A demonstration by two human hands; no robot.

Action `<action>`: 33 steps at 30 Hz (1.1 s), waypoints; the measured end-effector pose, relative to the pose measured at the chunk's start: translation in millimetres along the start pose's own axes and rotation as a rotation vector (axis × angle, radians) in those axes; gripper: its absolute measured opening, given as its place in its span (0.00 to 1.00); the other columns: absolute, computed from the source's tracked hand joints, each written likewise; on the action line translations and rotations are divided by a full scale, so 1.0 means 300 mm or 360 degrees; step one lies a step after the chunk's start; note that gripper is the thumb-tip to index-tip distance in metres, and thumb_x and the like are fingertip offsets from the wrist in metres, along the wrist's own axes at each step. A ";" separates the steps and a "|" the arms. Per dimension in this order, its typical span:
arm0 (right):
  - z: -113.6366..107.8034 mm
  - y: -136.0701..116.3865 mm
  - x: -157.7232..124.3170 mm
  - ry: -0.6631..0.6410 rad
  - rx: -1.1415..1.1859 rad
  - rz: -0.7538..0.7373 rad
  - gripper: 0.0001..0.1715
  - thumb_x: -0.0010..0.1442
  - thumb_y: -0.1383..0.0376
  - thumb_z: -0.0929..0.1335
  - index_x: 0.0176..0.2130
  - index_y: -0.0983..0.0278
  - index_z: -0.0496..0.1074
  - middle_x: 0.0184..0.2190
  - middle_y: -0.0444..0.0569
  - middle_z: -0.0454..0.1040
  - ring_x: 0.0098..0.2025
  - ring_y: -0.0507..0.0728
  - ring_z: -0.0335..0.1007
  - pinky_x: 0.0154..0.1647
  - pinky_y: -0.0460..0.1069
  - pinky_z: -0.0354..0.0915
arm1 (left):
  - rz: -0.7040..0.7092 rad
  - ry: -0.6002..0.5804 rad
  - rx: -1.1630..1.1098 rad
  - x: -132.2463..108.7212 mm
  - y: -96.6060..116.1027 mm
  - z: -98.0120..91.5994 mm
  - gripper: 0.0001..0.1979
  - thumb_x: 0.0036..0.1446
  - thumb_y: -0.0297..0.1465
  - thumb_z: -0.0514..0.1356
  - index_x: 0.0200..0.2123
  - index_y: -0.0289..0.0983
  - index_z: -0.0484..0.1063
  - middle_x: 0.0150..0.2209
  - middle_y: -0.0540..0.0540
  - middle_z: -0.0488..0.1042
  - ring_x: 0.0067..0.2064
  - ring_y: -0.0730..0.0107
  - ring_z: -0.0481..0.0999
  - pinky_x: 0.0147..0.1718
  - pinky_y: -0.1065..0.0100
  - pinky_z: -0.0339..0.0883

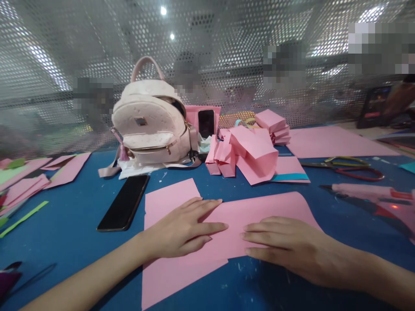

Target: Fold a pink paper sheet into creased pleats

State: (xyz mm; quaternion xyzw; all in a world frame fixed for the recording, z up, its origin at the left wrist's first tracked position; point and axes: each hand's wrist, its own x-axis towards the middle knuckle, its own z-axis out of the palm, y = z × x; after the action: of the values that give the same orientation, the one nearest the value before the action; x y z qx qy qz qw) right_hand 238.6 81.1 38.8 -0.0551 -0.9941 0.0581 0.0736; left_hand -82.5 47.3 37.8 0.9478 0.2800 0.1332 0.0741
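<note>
A pink paper sheet [259, 207] lies on the blue table, its right end curving upward in a loose bend. Beneath its left part is another pink sheet [175, 276], which sticks out toward me and at the upper left. My left hand [184, 226] rests flat across the sheets with its fingers spread toward the right. From the other side my right hand [285, 244] presses on the upper sheet, fingers stretched out to the left. A small gap of paper separates the two sets of fingertips. Both palms hide part of the paper under them.
A black phone [125, 203] lies left of the paper. Behind stand a pale backpack [149, 121] and folded pink paper pieces [253, 147]. Scissors [353, 166] and a pink glue gun [372, 192] with a lit red light are at right. Paper scraps [26, 190] lie at far left.
</note>
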 end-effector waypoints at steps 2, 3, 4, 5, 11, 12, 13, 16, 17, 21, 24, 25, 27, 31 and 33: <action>0.004 0.002 -0.003 0.0010 0.0010 0.0002 0.24 0.69 0.70 0.62 0.62 0.60 0.68 0.60 0.51 0.72 0.61 0.56 0.68 0.62 0.54 0.65 | 0.0002 0.0012 0.0001 0.000 0.000 0.000 0.20 0.71 0.34 0.49 0.64 0.43 0.65 0.70 0.35 0.52 0.65 0.49 0.62 0.61 0.46 0.57; 0.006 0.003 -0.004 0.0022 0.0014 0.0005 0.24 0.69 0.70 0.62 0.62 0.60 0.68 0.60 0.51 0.72 0.61 0.56 0.68 0.62 0.54 0.65 | 0.0005 0.0020 0.0001 0.000 0.000 0.000 0.20 0.71 0.34 0.49 0.63 0.43 0.65 0.70 0.35 0.52 0.65 0.49 0.62 0.61 0.46 0.58; 0.006 0.003 -0.005 0.0031 0.0017 0.0002 0.24 0.69 0.70 0.62 0.63 0.60 0.67 0.60 0.51 0.72 0.61 0.56 0.68 0.62 0.54 0.65 | 0.0008 0.0025 0.0002 0.000 0.001 -0.001 0.20 0.71 0.34 0.49 0.63 0.43 0.65 0.70 0.35 0.52 0.65 0.49 0.63 0.61 0.46 0.58; 0.007 0.003 -0.005 0.0036 0.0019 0.0001 0.25 0.69 0.70 0.62 0.63 0.60 0.67 0.59 0.51 0.73 0.61 0.56 0.68 0.62 0.55 0.65 | 0.0008 0.0025 0.0002 0.000 0.001 -0.001 0.20 0.71 0.34 0.49 0.63 0.43 0.65 0.70 0.35 0.52 0.65 0.49 0.63 0.61 0.46 0.58; 0.008 0.001 -0.007 0.0050 0.0006 -0.0008 0.24 0.69 0.70 0.62 0.62 0.60 0.68 0.59 0.51 0.73 0.61 0.56 0.68 0.63 0.54 0.64 | -0.0003 -0.0012 -0.0007 0.001 0.001 -0.002 0.20 0.71 0.34 0.49 0.63 0.42 0.65 0.70 0.34 0.52 0.65 0.50 0.61 0.62 0.46 0.56; 0.008 0.001 -0.008 0.0052 -0.0003 -0.0015 0.24 0.70 0.70 0.62 0.62 0.60 0.68 0.59 0.51 0.73 0.61 0.56 0.68 0.63 0.54 0.64 | 0.0001 -0.0010 -0.0009 0.001 0.001 -0.002 0.20 0.72 0.34 0.49 0.63 0.42 0.65 0.70 0.34 0.52 0.65 0.50 0.61 0.62 0.46 0.56; 0.008 0.001 -0.008 0.0050 -0.0013 -0.0016 0.23 0.70 0.70 0.62 0.62 0.60 0.68 0.60 0.51 0.72 0.61 0.56 0.68 0.63 0.54 0.64 | 0.0005 -0.0004 -0.0009 0.001 0.001 -0.002 0.20 0.71 0.34 0.49 0.63 0.42 0.65 0.70 0.34 0.52 0.65 0.50 0.61 0.62 0.46 0.56; 0.007 0.000 -0.009 0.0032 -0.0036 -0.0018 0.23 0.70 0.69 0.62 0.62 0.61 0.68 0.60 0.50 0.72 0.61 0.56 0.69 0.62 0.54 0.65 | 0.0015 0.0024 -0.0006 0.001 0.001 -0.001 0.20 0.71 0.34 0.50 0.63 0.42 0.66 0.70 0.35 0.52 0.65 0.49 0.62 0.62 0.46 0.57; 0.007 0.000 -0.009 0.0029 -0.0036 -0.0013 0.23 0.70 0.70 0.62 0.62 0.61 0.68 0.60 0.50 0.72 0.61 0.56 0.69 0.62 0.54 0.65 | 0.0015 0.0029 -0.0003 0.000 0.001 0.000 0.20 0.71 0.34 0.50 0.63 0.42 0.66 0.70 0.35 0.52 0.65 0.49 0.63 0.62 0.46 0.57; 0.010 0.004 -0.009 0.0045 -0.0005 -0.0005 0.24 0.70 0.70 0.61 0.63 0.60 0.67 0.60 0.51 0.72 0.61 0.56 0.68 0.63 0.55 0.65 | 0.0018 0.0020 0.0006 0.000 0.000 0.001 0.20 0.71 0.34 0.49 0.63 0.43 0.66 0.70 0.34 0.52 0.65 0.49 0.63 0.61 0.45 0.57; 0.011 0.007 -0.010 0.0025 0.0007 -0.0004 0.24 0.70 0.70 0.62 0.63 0.60 0.67 0.60 0.51 0.72 0.62 0.56 0.68 0.63 0.55 0.64 | 0.0010 -0.0003 0.0006 0.000 -0.001 0.001 0.20 0.71 0.34 0.49 0.63 0.43 0.65 0.70 0.34 0.52 0.65 0.50 0.62 0.62 0.46 0.56; 0.010 0.007 -0.010 0.0018 0.0007 -0.0006 0.24 0.70 0.70 0.62 0.63 0.60 0.67 0.60 0.51 0.72 0.62 0.56 0.68 0.63 0.55 0.64 | 0.0007 -0.0009 0.0006 0.001 -0.001 0.001 0.20 0.71 0.34 0.49 0.64 0.43 0.65 0.70 0.34 0.52 0.65 0.50 0.61 0.62 0.46 0.55; 0.006 0.006 -0.010 0.0004 -0.0003 -0.0014 0.24 0.70 0.70 0.62 0.63 0.60 0.67 0.60 0.51 0.71 0.62 0.56 0.67 0.63 0.55 0.64 | 0.0005 -0.0014 0.0004 0.001 0.000 0.000 0.20 0.71 0.34 0.49 0.63 0.42 0.65 0.70 0.33 0.51 0.66 0.50 0.61 0.62 0.46 0.55; -0.001 0.004 -0.006 -0.0024 -0.0045 -0.0027 0.23 0.70 0.69 0.61 0.62 0.61 0.68 0.61 0.50 0.71 0.61 0.56 0.68 0.62 0.55 0.65 | 0.0008 -0.0019 0.0001 0.000 0.001 0.000 0.20 0.71 0.34 0.49 0.63 0.42 0.65 0.70 0.32 0.51 0.65 0.49 0.61 0.62 0.46 0.55; -0.001 0.003 -0.004 -0.0012 -0.0053 -0.0022 0.23 0.71 0.69 0.61 0.62 0.61 0.68 0.61 0.50 0.71 0.61 0.57 0.69 0.62 0.55 0.66 | 0.0008 -0.0018 -0.0002 0.000 0.001 0.000 0.20 0.71 0.34 0.49 0.63 0.42 0.66 0.70 0.33 0.52 0.65 0.50 0.61 0.62 0.46 0.55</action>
State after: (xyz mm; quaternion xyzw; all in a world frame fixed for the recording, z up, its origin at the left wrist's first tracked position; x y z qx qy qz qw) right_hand 240.1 81.9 38.8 -0.0493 -0.9955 0.0412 0.0692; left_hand -82.2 47.0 38.0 0.9492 0.2771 0.1282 0.0758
